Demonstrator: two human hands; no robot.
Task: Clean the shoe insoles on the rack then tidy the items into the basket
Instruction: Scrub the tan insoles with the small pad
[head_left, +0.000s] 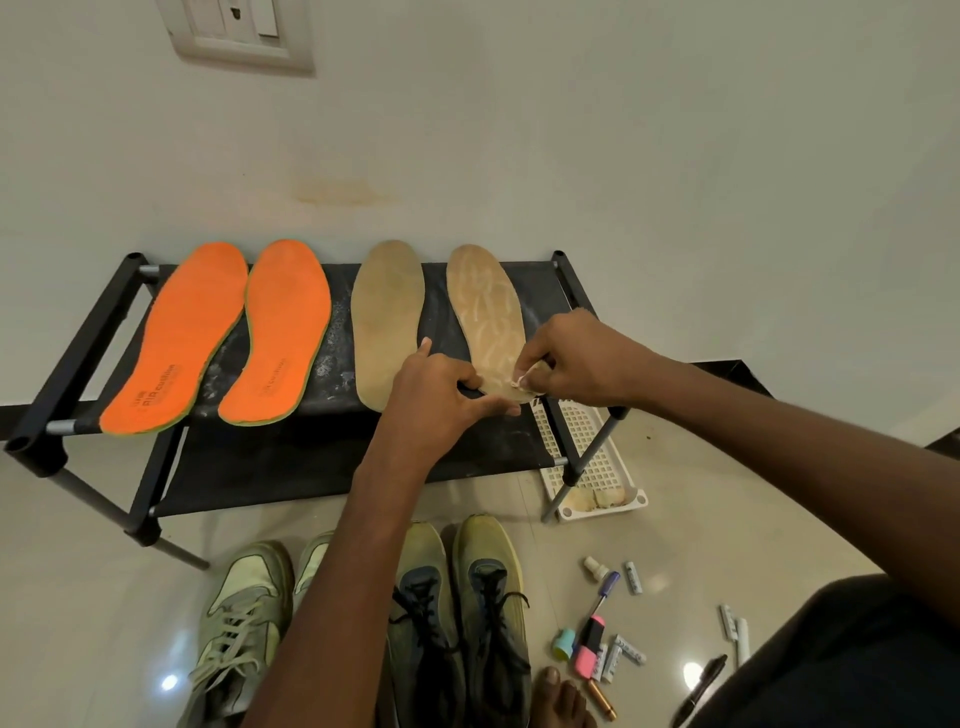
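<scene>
Two orange insoles and two tan insoles lie on top of a black shoe rack. The left tan insole lies flat and untouched. On the right tan insole, streaked with pale marks, my left hand pinches the heel end and holds it down. My right hand pinches a small white scrap against that same heel. A white perforated basket sits on the floor under the rack's right end.
Two pairs of worn shoes stand on the tiled floor in front of the rack. Markers, a pink highlighter, pens and several small tubes lie scattered at the lower right. My bare foot is beside them. A wall stands behind the rack.
</scene>
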